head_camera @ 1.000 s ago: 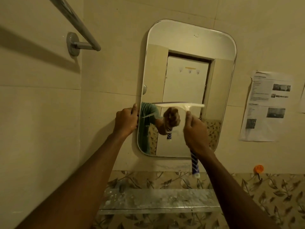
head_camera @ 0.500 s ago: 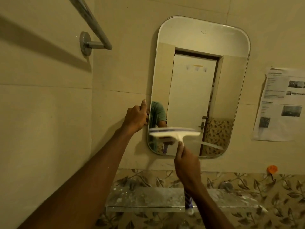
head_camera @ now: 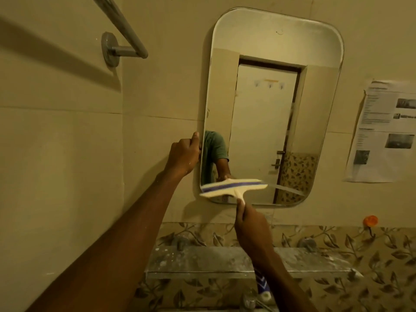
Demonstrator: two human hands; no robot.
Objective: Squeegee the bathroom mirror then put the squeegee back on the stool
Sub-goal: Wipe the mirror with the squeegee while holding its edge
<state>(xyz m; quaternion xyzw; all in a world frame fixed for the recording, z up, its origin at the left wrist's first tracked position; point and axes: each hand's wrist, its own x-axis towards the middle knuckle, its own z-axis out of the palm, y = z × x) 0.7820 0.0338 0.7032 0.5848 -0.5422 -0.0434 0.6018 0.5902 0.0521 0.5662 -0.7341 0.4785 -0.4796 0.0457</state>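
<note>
At the mirror's (head_camera: 270,109) lower left corner, the right hand (head_camera: 252,230) grips the squeegee (head_camera: 234,188) by the neck just under the head. Its fingers are curled round the handle and the thumb is laid up along it. The blue-and-white striped handle end pokes out below the wrist.

The head is cream with a blue strip, motion-blurred and tilted, left end slightly lower than the right. Its left tip is about level with the mirror's left edge, and the head sits just above the bottom rim. Cannot tell whether the blade touches the glass.

The left hand (head_camera: 183,154) grips the mirror's left edge with the thumb up and the fingers curled at the rim. It is just above the squeegee's left end, apart from it.

The mirror is upright with rounded corners on a beige wall. The glass above and to the right of the head is open up to the top and right rims.

- Below: a strip of bare wall, then a leaf-pattern tile band (head_camera: 382,266), with a spattered shelf (head_camera: 202,262) jutting out under the right forearm.
- Left: the side wall is close, with a towel bar (head_camera: 121,25) high on it.
- Right: a printed paper sheet (head_camera: 387,131) on the wall, well apart from the rim, and an orange hook (head_camera: 370,220) beneath it.
</note>
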